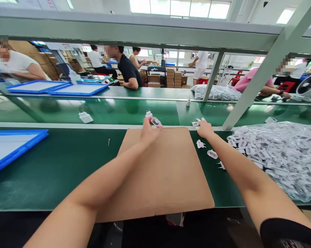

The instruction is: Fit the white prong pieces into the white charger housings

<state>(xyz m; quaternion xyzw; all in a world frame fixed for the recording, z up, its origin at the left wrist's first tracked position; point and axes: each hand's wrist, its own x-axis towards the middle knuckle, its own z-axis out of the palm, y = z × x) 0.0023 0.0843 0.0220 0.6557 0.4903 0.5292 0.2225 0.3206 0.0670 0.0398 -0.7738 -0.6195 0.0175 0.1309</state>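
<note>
My left hand (148, 131) is closed above the far end of a cardboard sheet (165, 165), its fingers round white plug parts. One is a plug housing with an oval open face (155, 121); just beyond it stands a two-pin white plug (148, 114), whose contact with the hand I cannot make out. To the right, my right hand (206, 130) stretches out to the bench's far rail, fingertips closed on a small white plug housing (195, 124). Beside that forearm lie several loose plug housings (212, 154), some with two pins showing.
A clear bag heaped with white plug housings (294, 155) fills the right side. Blue-framed trays (18, 146) lie at left. Beyond the rail, a green conveyor belt (119, 110) carries a white charger (85, 117) and an upright plug (188, 102). A slanted metal post (248, 93) rises at right. Co-workers sit opposite.
</note>
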